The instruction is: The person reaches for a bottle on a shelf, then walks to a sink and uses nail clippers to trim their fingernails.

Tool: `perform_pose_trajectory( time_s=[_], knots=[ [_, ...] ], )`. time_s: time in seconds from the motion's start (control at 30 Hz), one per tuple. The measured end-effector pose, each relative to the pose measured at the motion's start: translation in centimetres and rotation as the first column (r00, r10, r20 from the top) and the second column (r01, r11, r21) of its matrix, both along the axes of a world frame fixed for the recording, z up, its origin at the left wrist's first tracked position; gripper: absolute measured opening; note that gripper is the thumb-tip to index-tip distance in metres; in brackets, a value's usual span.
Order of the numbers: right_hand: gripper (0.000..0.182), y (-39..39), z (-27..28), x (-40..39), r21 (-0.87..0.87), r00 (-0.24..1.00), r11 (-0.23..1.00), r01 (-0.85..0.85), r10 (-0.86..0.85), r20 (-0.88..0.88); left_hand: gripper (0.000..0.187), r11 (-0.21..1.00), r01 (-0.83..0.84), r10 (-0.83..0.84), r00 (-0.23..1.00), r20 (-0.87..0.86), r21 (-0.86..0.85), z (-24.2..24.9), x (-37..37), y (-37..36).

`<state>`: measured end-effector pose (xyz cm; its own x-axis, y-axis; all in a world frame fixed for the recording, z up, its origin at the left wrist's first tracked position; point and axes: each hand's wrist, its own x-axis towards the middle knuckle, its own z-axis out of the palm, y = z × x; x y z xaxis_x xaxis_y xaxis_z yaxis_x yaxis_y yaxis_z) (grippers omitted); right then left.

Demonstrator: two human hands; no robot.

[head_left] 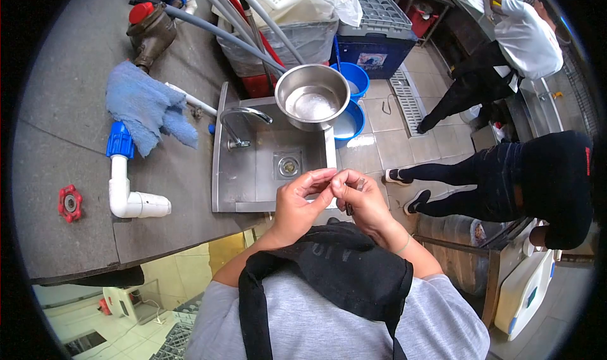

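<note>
My left hand (pixel 298 199) and my right hand (pixel 365 207) meet in front of my chest, near the front edge of the steel sink (pixel 246 176). Bent fingers and thumbs come together at the tips. In my right hand is a small, thin dark metal object (pixel 349 209); its kind is too small to tell. Whatever the left fingertips pinch, if anything, is hidden. Beyond the hands, a round steel pot (pixel 312 101) rests at the sink's far right corner. A curved tap (pixel 248 115) stands over the basin.
On the grey wall at left are a blue cloth (pixel 148 104), a white pipe (pixel 129 192) and a red valve wheel (pixel 70 203). Blue buckets (pixel 354 79) stand on the floor past the sink. Two people (pixel 528 41) (pixel 506 183) are at right, near counters.
</note>
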<state>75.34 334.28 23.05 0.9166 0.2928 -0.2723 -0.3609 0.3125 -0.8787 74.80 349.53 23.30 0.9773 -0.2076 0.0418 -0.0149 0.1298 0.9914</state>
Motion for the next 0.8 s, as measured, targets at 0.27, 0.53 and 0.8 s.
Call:
perform_pose_trajectory(
  time_s=[0.27,0.53,0.8],
  knots=[
    [0.020,-0.5,0.5,0.4,0.023,0.993,0.995,0.098,-0.097,-0.065,0.027,0.999,-0.031,0.028,0.997,-0.074,-0.040,0.3,-0.3,-0.2],
    [0.051,-2.1,-1.0,1.2,-0.487,0.905,0.853,0.188,0.043,0.423,0.018,0.965,-0.189,0.194,0.981,0.009,-0.182,1.1,-0.2,1.2],
    [0.084,-0.7,0.9,1.6,-0.629,0.791,0.719,0.295,0.185,0.583,0.016,0.931,-0.346,0.356,0.930,0.089,-0.115,0.7,0.2,3.3]
  ],
)
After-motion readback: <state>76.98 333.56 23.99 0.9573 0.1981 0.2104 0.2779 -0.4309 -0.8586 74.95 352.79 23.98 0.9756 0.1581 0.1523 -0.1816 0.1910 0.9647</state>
